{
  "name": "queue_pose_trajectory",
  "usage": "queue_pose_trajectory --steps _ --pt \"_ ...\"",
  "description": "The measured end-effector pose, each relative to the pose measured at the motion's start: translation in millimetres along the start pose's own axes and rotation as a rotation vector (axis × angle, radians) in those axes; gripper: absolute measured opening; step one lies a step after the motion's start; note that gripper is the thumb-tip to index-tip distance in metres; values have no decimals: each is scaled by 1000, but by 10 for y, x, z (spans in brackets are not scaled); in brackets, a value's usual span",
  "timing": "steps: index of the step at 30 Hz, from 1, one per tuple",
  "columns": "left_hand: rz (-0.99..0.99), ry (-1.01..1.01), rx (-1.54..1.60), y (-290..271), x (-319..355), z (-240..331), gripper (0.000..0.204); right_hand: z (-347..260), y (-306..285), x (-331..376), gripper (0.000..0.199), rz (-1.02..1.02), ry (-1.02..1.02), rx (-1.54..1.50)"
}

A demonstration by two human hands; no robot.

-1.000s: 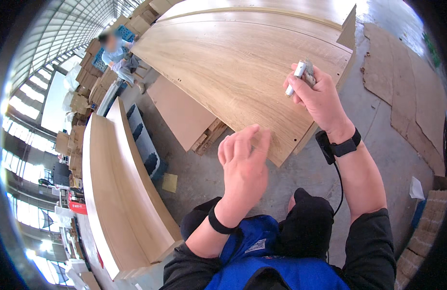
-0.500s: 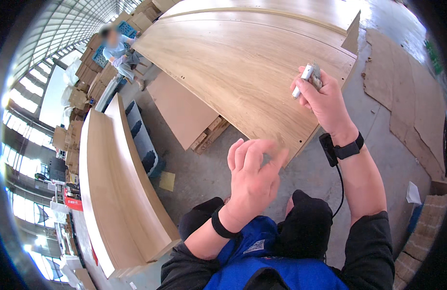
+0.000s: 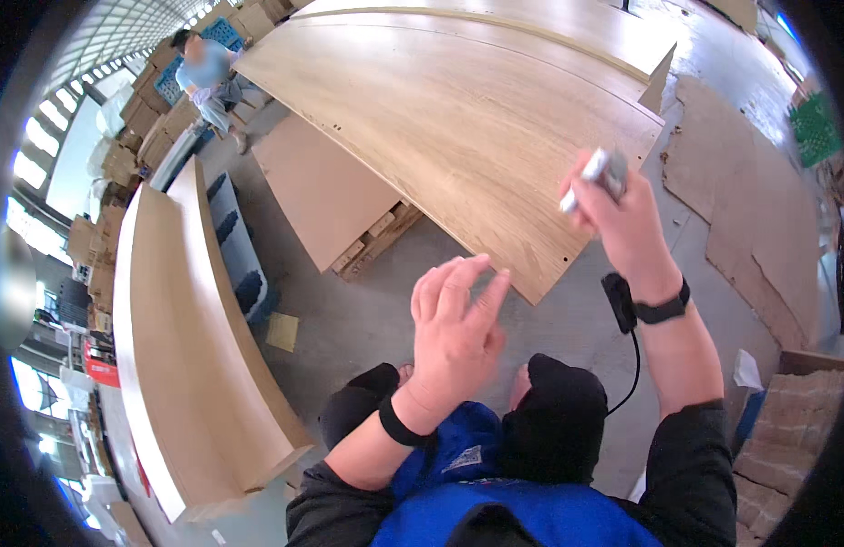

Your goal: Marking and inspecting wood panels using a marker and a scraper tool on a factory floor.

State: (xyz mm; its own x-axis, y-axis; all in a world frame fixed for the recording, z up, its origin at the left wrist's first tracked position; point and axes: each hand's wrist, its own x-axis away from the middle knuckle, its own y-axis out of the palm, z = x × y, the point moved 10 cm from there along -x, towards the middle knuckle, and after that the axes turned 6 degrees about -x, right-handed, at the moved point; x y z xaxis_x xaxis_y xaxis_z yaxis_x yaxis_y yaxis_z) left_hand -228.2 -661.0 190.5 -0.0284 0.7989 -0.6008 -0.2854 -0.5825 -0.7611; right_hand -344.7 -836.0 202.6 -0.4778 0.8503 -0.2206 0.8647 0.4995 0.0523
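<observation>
My right hand is raised over the near corner of a large curved light-wood panel and grips a small silver-grey pen-like tool. A black band with a small black device and cable sits on that wrist. My left hand hovers lower, in front of my chest, empty with fingers spread and slightly bent, above the grey concrete floor. It wears a black wristband.
A second long curved wood piece stands on edge at the left. A brown board rests on a pallet under the big panel. Cardboard sheets lie at the right. A person stands far back among stacked boxes.
My left hand has risen and moved right, fingers straightening. My right hand with the tool has shifted slightly right and down along the panel's corner.
</observation>
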Motion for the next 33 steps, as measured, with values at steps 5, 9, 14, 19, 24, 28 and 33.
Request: queue_pose_trajectory --steps 5,9,14,19,24,28,33 --pt "32 16 92 112 57 -186 64 -153 322 416 10 -200 -26 130" --pt "67 27 134 126 92 -230 67 -107 398 403 9 -222 -52 241" --pt "70 16 154 138 100 -255 68 4 450 385 6 -230 -44 271" --pt "79 23 135 151 103 -269 68 -79 527 395 7 -284 -146 503" --pt "83 25 141 142 118 -275 67 -68 559 395 8 -308 -117 571" --pt "100 12 165 149 121 -271 67 64 478 334 9 -225 10 484" --pt "93 2 165 146 115 -289 67 -25 554 349 10 -307 -73 489"
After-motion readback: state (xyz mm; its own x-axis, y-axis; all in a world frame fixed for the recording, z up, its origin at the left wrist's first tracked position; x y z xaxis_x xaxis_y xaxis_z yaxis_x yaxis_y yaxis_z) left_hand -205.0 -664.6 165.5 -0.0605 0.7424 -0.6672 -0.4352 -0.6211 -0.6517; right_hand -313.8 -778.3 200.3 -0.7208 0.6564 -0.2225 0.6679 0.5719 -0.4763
